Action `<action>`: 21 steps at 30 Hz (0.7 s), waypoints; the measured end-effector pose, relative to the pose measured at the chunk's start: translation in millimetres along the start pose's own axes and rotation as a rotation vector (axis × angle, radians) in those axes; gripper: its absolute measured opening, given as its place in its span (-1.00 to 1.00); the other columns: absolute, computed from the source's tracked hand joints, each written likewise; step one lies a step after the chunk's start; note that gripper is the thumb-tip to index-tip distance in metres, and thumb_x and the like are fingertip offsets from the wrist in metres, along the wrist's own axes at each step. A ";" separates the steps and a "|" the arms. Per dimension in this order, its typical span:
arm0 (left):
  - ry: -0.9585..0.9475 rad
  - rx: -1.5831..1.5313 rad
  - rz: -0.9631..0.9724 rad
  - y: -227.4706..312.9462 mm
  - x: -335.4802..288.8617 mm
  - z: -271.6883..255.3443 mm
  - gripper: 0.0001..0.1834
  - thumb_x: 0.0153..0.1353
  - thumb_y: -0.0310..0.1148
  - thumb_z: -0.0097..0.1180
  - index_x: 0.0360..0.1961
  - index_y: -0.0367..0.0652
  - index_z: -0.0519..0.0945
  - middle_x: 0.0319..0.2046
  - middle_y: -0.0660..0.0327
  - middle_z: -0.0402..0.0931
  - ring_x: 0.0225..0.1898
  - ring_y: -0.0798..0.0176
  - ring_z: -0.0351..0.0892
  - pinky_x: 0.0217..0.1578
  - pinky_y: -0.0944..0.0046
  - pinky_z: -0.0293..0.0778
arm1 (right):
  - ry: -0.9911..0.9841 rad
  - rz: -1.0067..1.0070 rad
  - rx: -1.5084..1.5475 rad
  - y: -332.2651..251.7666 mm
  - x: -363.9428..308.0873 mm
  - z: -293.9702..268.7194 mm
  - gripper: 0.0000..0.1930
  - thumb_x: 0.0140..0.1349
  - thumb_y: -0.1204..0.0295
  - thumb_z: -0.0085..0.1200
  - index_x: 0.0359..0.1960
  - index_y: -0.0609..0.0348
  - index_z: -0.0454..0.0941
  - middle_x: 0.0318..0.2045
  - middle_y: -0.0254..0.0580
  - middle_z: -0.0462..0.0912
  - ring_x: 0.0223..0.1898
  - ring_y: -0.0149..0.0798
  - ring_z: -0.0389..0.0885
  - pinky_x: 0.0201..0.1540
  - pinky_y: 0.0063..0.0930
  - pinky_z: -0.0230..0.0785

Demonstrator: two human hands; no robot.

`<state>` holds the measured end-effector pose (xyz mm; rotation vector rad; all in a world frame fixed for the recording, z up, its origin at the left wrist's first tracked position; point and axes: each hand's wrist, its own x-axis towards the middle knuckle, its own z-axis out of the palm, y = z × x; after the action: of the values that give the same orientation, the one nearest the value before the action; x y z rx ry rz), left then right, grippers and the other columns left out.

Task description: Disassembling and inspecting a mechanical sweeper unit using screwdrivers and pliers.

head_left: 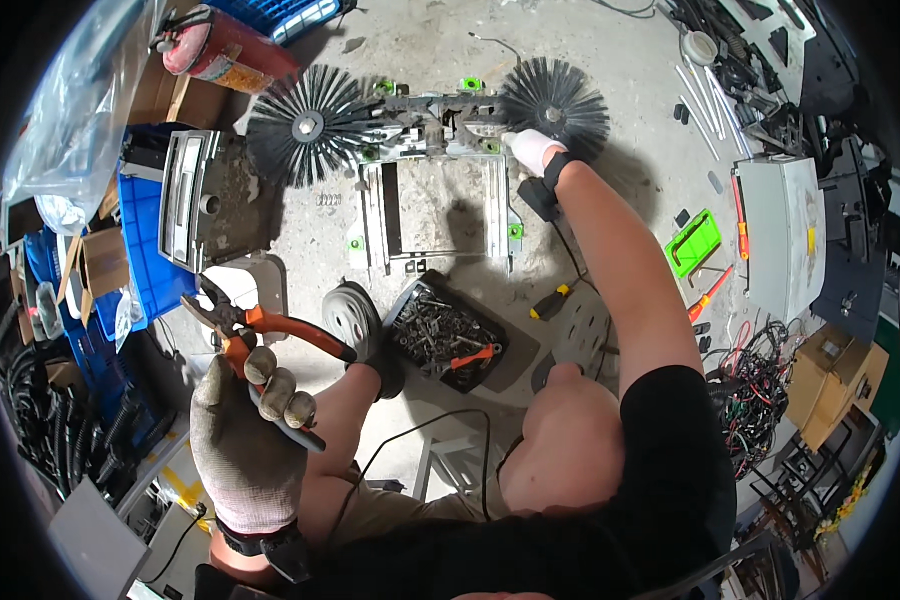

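Note:
Raised at the lower left, my left hand (245, 440) wears a grey-coated glove and is closed round one handle of orange-and-black pliers (295, 328). The pliers' handles are spread and the jaws parted. My right hand (535, 150), in a white glove, reaches far forward to a metal frame (500, 200), beside the right round brush (553, 105). Its fingers look pinched together against the frame; what they grip is too small to make out. A second round brush (308, 124) with black bristles sits at the frame's left end. The frame carries green brackets and lies on the floor.
Between my feet stands a black tray (448, 330) of screws and small parts. A screwdriver (550, 302) lies near my right foot. To the right are a green hex-key holder (692, 243), a grey box (782, 240) and tangled wires (760, 400). A red extinguisher (225, 50) lies at far left.

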<state>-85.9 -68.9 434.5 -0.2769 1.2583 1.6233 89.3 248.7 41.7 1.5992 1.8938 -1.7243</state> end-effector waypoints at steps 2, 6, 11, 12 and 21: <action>-0.014 -0.018 0.015 -0.7 -1.5 0.3 -0.75 0.37 -0.21 -0.14 -0.17 -0.18 0.40 -0.39 0.30 0.38 -0.47 0.43 0.34 -0.45 0.36 0.28 | -0.048 0.169 0.175 10.3 13.9 -0.4 -0.63 0.34 0.15 -0.18 -0.24 0.18 0.56 -0.51 -0.12 0.61 -0.59 -0.19 0.54 -0.55 -0.25 0.35; -0.023 -0.038 -0.002 -0.8 -4.4 -3.8 -0.75 0.37 -0.20 -0.15 -0.17 -0.18 0.39 -0.38 0.29 0.39 -0.47 0.42 0.35 -0.45 0.35 0.29 | -0.064 0.267 0.738 25.1 24.0 -3.0 -0.74 0.37 0.22 -0.18 -0.24 0.07 0.51 -0.55 -0.24 0.56 -0.63 -0.25 0.50 -0.67 -0.35 0.29; -0.014 -0.040 0.013 -1.4 -8.9 -6.8 -0.75 0.38 -0.21 -0.16 -0.17 -0.18 0.40 -0.36 0.28 0.41 -0.49 0.42 0.36 -0.45 0.34 0.30 | -0.047 0.203 0.865 4.8 -6.7 0.4 -0.77 0.38 0.25 -0.21 -0.17 0.05 0.47 -0.48 -0.27 0.59 -0.56 -0.24 0.60 -0.70 -0.38 0.33; -0.012 -0.040 0.010 -1.9 -9.1 -6.7 -0.75 0.38 -0.21 -0.16 -0.17 -0.18 0.40 -0.36 0.28 0.41 -0.49 0.42 0.36 -0.45 0.34 0.30 | -0.087 0.184 0.850 7.7 -8.9 -1.1 -0.77 0.39 0.27 -0.22 -0.17 0.06 0.47 -0.48 -0.26 0.59 -0.55 -0.24 0.61 -0.70 -0.38 0.34; -0.022 -0.062 -0.011 -5.4 -9.6 1.0 -0.74 0.39 -0.22 -0.18 -0.12 -0.20 0.38 -0.40 0.29 0.37 -0.50 0.43 0.34 -0.45 0.33 0.31 | 0.068 0.123 0.777 2.8 -13.1 6.7 -0.63 0.35 0.09 -0.14 -0.38 0.11 0.51 -0.60 -0.30 0.54 -0.62 -0.32 0.53 -0.64 -0.41 0.36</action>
<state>-76.8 -73.9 438.4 -0.3030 1.1892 1.6542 93.4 235.1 46.4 1.9473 1.1406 -2.5468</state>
